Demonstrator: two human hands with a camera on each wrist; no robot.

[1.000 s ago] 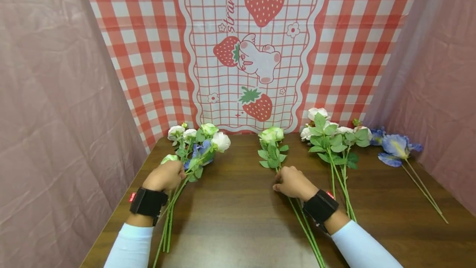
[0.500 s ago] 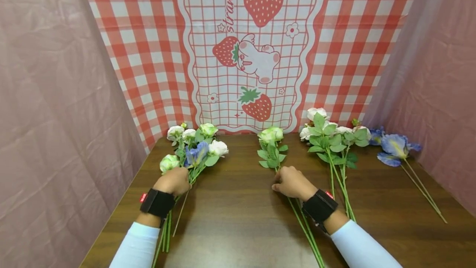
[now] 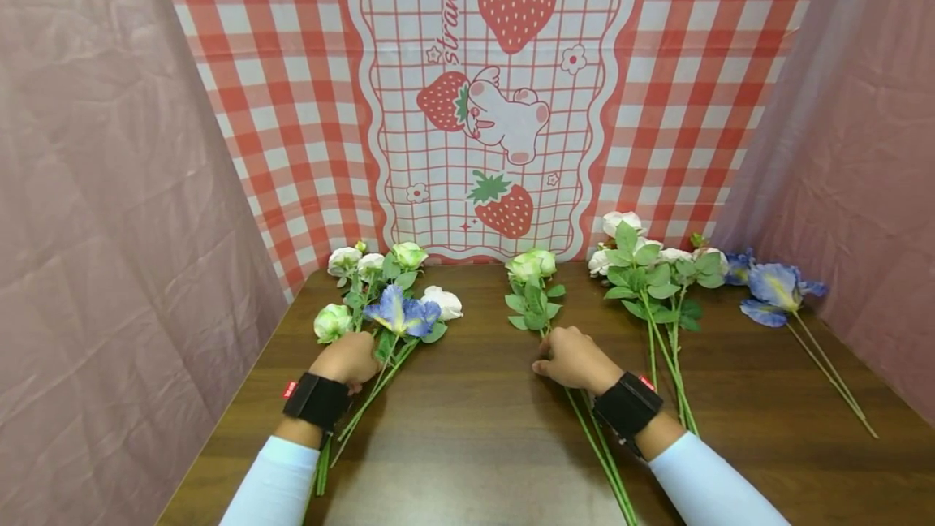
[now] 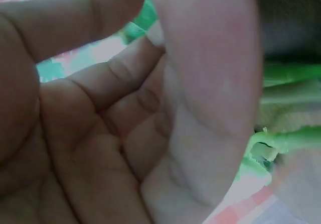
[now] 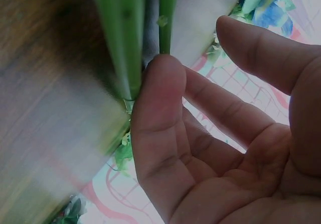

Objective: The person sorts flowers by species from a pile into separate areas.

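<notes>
My left hand [image 3: 349, 360] is beside the left group of artificial flowers, at the stems below a blue iris [image 3: 403, 315] and a white flower [image 3: 442, 303]. In the left wrist view its fingers curl loosely, with green stems [image 4: 296, 136] running outside the index finger and no stem in the palm. A pale green rose [image 3: 332, 321] lies just beyond this hand. My right hand [image 3: 575, 360] rests by the stems of a pale green rose [image 3: 532, 265] in the middle. Its index fingertip is against those stems [image 5: 123, 38], the thumb held well apart.
More white and green roses [image 3: 371, 266] lie at the table's back left. White roses with leafy stems [image 3: 661, 274] lie right of centre, and blue irises [image 3: 777, 291] at the far right. A strawberry-print checked cloth [image 3: 504, 104] hangs behind the wooden table [image 3: 467, 445].
My left hand has shifted right and slightly nearer. The blue iris and white flower on the left have swung rightward, their stems now apart from the other left stems. The right hand has stayed put.
</notes>
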